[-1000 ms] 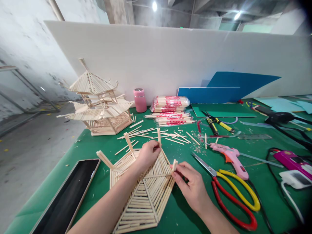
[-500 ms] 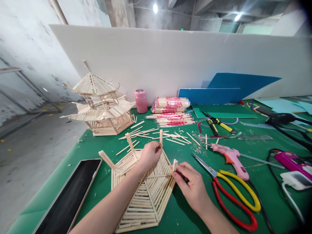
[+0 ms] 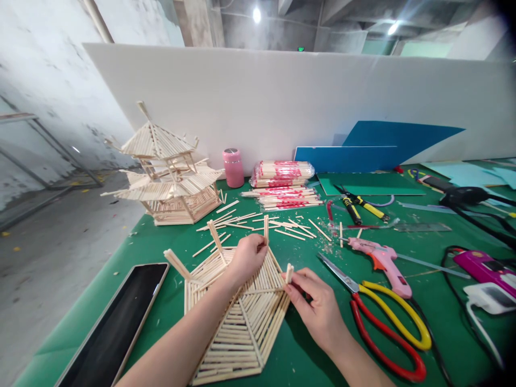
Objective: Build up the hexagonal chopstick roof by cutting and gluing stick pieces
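Note:
A flat hexagonal roof panel of glued chopsticks (image 3: 237,322) lies on the green mat in front of me, with short posts standing up at its corners. My left hand (image 3: 245,258) is closed around the far corner post (image 3: 266,227). My right hand (image 3: 316,306) pinches the right corner post (image 3: 289,272) between thumb and fingers. Both hands rest on the panel's far half.
A finished chopstick pagoda (image 3: 167,174) stands at the back left. Loose sticks (image 3: 258,220), wrapped chopstick packs (image 3: 282,174), a pink jar (image 3: 234,166), red-and-yellow scissors (image 3: 382,320), a pink glue gun (image 3: 381,258), pliers (image 3: 358,204) and a tablet (image 3: 113,328) lie around.
The view has shifted slightly. Both hands keep the same grip on the corner posts, and the panel has not moved.

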`<state>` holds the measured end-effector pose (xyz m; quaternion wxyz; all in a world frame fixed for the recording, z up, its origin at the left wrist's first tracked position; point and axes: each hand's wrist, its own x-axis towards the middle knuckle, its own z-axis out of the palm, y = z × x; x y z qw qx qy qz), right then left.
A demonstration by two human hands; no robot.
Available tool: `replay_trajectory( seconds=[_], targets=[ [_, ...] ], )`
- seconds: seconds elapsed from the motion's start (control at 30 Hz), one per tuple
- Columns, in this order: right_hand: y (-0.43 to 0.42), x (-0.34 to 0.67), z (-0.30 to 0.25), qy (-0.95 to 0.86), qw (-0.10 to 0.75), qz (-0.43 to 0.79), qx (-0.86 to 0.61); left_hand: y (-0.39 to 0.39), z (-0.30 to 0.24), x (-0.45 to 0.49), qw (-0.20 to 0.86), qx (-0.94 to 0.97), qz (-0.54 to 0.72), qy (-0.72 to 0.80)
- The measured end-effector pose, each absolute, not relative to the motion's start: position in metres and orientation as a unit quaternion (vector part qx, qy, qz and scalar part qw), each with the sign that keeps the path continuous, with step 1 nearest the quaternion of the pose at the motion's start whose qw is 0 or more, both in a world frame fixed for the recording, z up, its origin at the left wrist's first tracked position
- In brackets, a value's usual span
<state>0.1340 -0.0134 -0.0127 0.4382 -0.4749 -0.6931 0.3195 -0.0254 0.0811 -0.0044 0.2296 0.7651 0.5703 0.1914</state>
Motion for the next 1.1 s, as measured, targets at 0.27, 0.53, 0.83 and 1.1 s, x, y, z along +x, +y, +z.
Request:
replay_trajectory(
  seconds=[0.27, 0.53, 0.83, 1.1],
  targets=[
    [-0.013, 0.133, -0.012, -0.694, 0.436, 0.319, -0.475, 0.090, 0.003, -0.035, 0.257, 0.772, 0.240, 0.530],
    [-0.013, 0.133, -0.010, -0.692, 0.436, 0.318, -0.479, 0.094, 0.003, -0.035, 0.265, 0.760, 0.273, 0.527],
    [-0.013, 0.134, -0.012, -0.691, 0.437, 0.319, -0.479, 0.090, -0.004, -0.032, 0.252, 0.750, 0.295, 0.536],
    [-0.014, 0.135, -0.011, -0.696, 0.437, 0.307, -0.481, 0.086, 0.001, -0.030, 0.239, 0.755, 0.286, 0.540]
  ],
)
